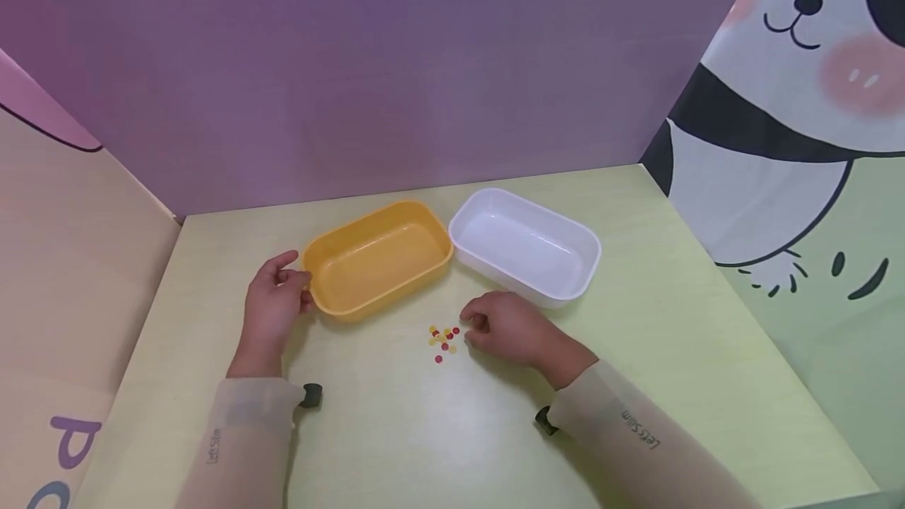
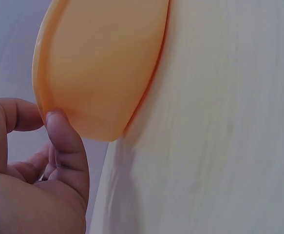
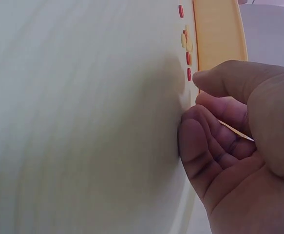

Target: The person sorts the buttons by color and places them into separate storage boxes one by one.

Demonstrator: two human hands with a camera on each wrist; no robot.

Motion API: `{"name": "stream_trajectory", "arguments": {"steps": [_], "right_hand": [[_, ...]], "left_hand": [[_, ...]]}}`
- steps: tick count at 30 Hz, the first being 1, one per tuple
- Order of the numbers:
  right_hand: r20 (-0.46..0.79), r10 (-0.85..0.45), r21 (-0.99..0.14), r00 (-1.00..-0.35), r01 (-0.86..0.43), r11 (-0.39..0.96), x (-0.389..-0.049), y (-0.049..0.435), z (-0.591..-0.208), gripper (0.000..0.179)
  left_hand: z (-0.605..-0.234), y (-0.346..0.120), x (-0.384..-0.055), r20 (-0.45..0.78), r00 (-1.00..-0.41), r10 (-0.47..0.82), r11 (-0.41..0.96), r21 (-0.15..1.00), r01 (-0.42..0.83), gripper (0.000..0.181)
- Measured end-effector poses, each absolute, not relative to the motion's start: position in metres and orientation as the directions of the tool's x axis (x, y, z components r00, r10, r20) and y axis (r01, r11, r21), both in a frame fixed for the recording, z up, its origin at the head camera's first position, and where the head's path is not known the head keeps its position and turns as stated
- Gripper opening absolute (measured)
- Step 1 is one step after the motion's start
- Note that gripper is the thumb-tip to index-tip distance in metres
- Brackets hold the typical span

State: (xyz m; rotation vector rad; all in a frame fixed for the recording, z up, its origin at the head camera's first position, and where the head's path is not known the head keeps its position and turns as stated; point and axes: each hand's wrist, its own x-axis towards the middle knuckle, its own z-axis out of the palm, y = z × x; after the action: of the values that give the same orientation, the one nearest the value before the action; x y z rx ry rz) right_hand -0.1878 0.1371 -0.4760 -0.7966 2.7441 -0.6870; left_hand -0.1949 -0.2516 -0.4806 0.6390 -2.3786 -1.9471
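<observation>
My left hand (image 1: 272,301) is at the left end of the yellow tray (image 1: 339,306), thumb and forefinger at its rim. In the left wrist view, the thumb (image 2: 66,136) lies against the end of the tray, with the forefinger (image 2: 22,114) bent in toward the same rim. Small flat red and yellow discs (image 1: 445,346) lie in a loose cluster on the table. Just to their right is my right hand (image 1: 511,328), fingers bent and a gap between thumb and forefinger. Nothing shows in that gap in the right wrist view, where a red disc (image 3: 189,74) lies close to a fingertip.
A white tray (image 1: 558,295) stands behind my right hand, its left end against the yellow tray. The pale table (image 1: 396,438) meets a purple wall (image 1: 396,85) at the back. Printed panels (image 1: 785,203) flank it on both sides.
</observation>
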Motion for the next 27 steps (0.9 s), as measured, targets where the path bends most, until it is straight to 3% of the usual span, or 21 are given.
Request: {"name": "stream_trajectory", "arguments": {"steps": [22, 27], "right_hand": [[-0.015, -0.531, -0.497, -0.847, -0.455, 0.739, -0.185, 0.121, -0.482, 0.009], [-0.054, -0.481, -0.483, -0.875, -0.398, 0.78, -0.183, 0.119, -0.482, 0.009]], "left_hand": [[-0.488, -0.253, -0.19, -0.254, -0.914, -0.317, 0.1, 0.949, -0.298, 0.054], [-0.491, -0.252, -0.191, -0.258, -0.918, -0.302, 0.076, 0.953, -0.293, 0.053]]}}
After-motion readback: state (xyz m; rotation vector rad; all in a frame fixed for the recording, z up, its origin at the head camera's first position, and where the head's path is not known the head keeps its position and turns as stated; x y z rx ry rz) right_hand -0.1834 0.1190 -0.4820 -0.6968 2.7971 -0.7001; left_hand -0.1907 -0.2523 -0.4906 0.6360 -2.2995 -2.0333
